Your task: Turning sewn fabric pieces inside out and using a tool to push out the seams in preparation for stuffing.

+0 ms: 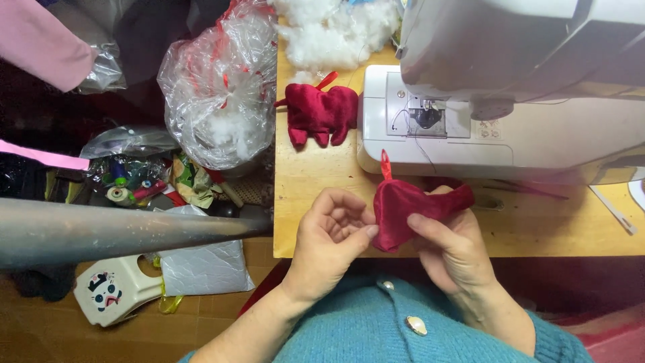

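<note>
My right hand grips a small dark red satin pouch with a red ribbon loop on top, thumb pressed on its front. My left hand is curled beside it, fingertips touching the pouch's left edge. Both hands hover over the front edge of the wooden table. A second dark red stuffed piece lies on the table farther back, left of the white sewing machine.
White stuffing is piled at the table's back. A clear plastic bag with stuffing stands left of the table. Thread spools, a grey pipe and a small plastic stool crowd the floor on the left.
</note>
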